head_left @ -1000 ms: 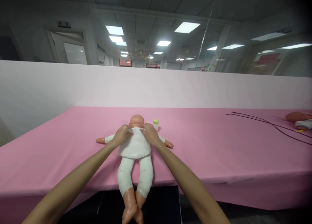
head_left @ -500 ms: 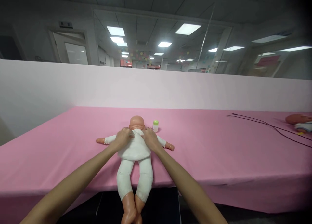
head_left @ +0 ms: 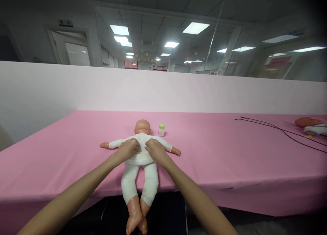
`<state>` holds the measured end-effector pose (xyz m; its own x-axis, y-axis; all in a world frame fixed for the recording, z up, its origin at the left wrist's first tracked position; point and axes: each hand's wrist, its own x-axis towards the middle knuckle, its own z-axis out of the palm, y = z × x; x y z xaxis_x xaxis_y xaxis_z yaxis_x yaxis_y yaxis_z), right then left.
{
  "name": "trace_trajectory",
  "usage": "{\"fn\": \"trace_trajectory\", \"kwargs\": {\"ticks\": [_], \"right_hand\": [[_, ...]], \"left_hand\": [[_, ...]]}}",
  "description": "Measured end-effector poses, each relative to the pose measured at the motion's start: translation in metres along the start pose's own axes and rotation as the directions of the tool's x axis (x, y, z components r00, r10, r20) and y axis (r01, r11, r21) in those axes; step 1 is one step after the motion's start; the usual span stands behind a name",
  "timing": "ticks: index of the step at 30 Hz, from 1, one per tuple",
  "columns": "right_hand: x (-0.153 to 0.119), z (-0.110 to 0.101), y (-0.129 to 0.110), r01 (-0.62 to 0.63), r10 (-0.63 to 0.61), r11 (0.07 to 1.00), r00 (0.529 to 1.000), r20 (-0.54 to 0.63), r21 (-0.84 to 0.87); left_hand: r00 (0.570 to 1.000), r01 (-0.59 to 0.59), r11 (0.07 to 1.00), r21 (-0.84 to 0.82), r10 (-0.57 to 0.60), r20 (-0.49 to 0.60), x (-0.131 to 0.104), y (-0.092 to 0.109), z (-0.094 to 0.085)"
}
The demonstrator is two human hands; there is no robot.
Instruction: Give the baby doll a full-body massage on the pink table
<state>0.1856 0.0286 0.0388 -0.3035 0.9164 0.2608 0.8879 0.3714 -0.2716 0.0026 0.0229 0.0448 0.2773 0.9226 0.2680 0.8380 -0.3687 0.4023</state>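
Note:
A baby doll (head_left: 141,159) in white cloth lies on the pink-covered table (head_left: 219,153). Its bald head points away from me with no face showing, its arms are spread, and its crossed feet hang over the front edge. My left hand (head_left: 129,149) rests on the left side of its back, fingers curled in. On the right side of the back lies my right hand (head_left: 156,149), closed in the same way. A narrow strip of white cloth shows between the two hands. The fingertips are partly hidden, so how much cloth they grip is unclear.
A small bottle with a green cap (head_left: 161,130) stands right of the doll's head. Thin black cables (head_left: 273,126) run across the table's right side, near a second doll (head_left: 313,125). A white partition (head_left: 178,91) borders the back, with glass above.
Both hands have slid down from the doll's shoulders to its mid-back, toward me. Their fingers look more curled. The view has shifted slightly.

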Motion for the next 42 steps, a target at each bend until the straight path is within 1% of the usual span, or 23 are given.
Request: {"fn": "trace_trajectory", "kwargs": {"ticks": [3,6,9,11,13,15,17,20,22,24,26,28,30,32,33,34,36,38,39,41,42], "right_hand": [[-0.010,0.002,-0.013,0.020,-0.020,1.000,0.999,0.033,-0.009],[-0.010,0.005,-0.029,0.000,0.002,0.996,0.999,0.032,-0.084],[-0.009,0.001,-0.036,-0.004,0.015,0.990,0.997,0.079,-0.141],[-0.014,-0.008,-0.034,0.026,-0.013,0.985,0.997,0.078,-0.169],[-0.024,-0.017,-0.031,0.070,-0.058,0.978,0.996,0.066,-0.197],[-0.037,-0.023,-0.028,0.108,-0.096,0.971,0.993,0.069,-0.213],[-0.049,-0.021,-0.028,0.137,-0.121,0.967,0.989,0.083,-0.217],[-0.062,-0.009,-0.032,0.142,-0.131,0.957,0.990,0.059,-0.251],[-0.065,-0.002,-0.033,0.134,-0.130,0.952,0.991,0.033,-0.275],[-0.062,-0.002,-0.030,0.122,-0.118,0.966,0.993,0.030,-0.230],[-0.052,-0.008,-0.021,0.112,-0.107,0.987,0.993,0.045,-0.114],[-0.035,-0.018,-0.010,0.093,-0.093,0.996,0.995,0.024,-0.015],[-0.014,-0.024,-0.001,0.086,-0.085,0.996,0.993,-0.076,0.007],[0.008,-0.023,0.004,0.082,-0.085,0.996,0.978,-0.188,-0.022],[0.018,-0.019,0.005,0.070,-0.078,0.997,0.975,-0.207,-0.045],[0.026,-0.013,0.006,0.046,-0.059,0.996,0.979,-0.197,-0.074],[0.039,0.001,0.005,-0.024,0.007,0.992,0.990,-0.141,-0.126],[0.045,0.015,0.004,-0.084,0.069,0.984,0.992,-0.101,-0.155],[0.047,0.020,0.004,-0.101,0.086,0.982,0.992,-0.097,-0.159],[0.048,0.024,0.006,-0.115,0.101,0.981,0.990,-0.093,-0.159],[0.047,0.023,0.007,-0.116,0.103,0.981,0.991,-0.088,-0.156]], "left_hand": [[0.996,-0.032,0.999,0.044,0.028,0.089,-0.008,0.007,0.002],[0.998,-0.019,0.987,0.161,0.008,0.067,-0.005,0.019,0.007],[0.999,-0.012,0.976,0.218,0.002,0.048,-0.004,0.030,0.005],[0.999,-0.020,0.978,0.207,0.013,0.032,-0.010,0.033,-0.002],[0.999,-0.046,0.986,0.159,0.045,0.010,-0.021,0.034,-0.010],[0.997,-0.074,0.990,0.118,0.073,0.014,-0.034,0.033,-0.013],[0.996,-0.089,0.987,0.131,0.086,0.030,-0.045,0.033,-0.008],[0.995,-0.098,0.969,0.228,0.099,0.005,-0.056,0.036,0.010],[0.992,-0.120,0.956,0.268,0.126,-0.005,-0.060,0.039,0.020],[0.986,-0.162,0.952,0.260,0.167,0.002,-0.060,0.039,0.023],[0.983,-0.176,0.963,0.206,0.183,-0.014,-0.055,0.034,0.018],[0.987,-0.134,0.985,0.108,0.142,-0.076,-0.041,0.024,0.009],[0.983,-0.086,0.996,0.031,0.090,-0.162,-0.019,0.011,0.000],[0.971,-0.046,0.999,0.015,0.048,-0.236,0.007,-0.001,-0.003],[0.969,-0.019,1.000,0.019,0.023,-0.246,0.019,-0.006,-0.001],[0.972,0.020,1.000,0.020,-0.015,-0.233,0.029,-0.010,0.002],[0.978,0.118,0.993,0.023,-0.112,-0.176,0.044,-0.016,0.013],[0.969,0.208,0.977,0.047,-0.199,-0.145,0.051,-0.019,0.024],[0.963,0.237,0.969,0.067,-0.226,-0.150,0.052,-0.019,0.028],[0.958,0.251,0.962,0.105,-0.231,-0.169,0.051,-0.020,0.032],[0.961,0.241,0.963,0.118,-0.220,-0.166,0.049,-0.019,0.030]]}}
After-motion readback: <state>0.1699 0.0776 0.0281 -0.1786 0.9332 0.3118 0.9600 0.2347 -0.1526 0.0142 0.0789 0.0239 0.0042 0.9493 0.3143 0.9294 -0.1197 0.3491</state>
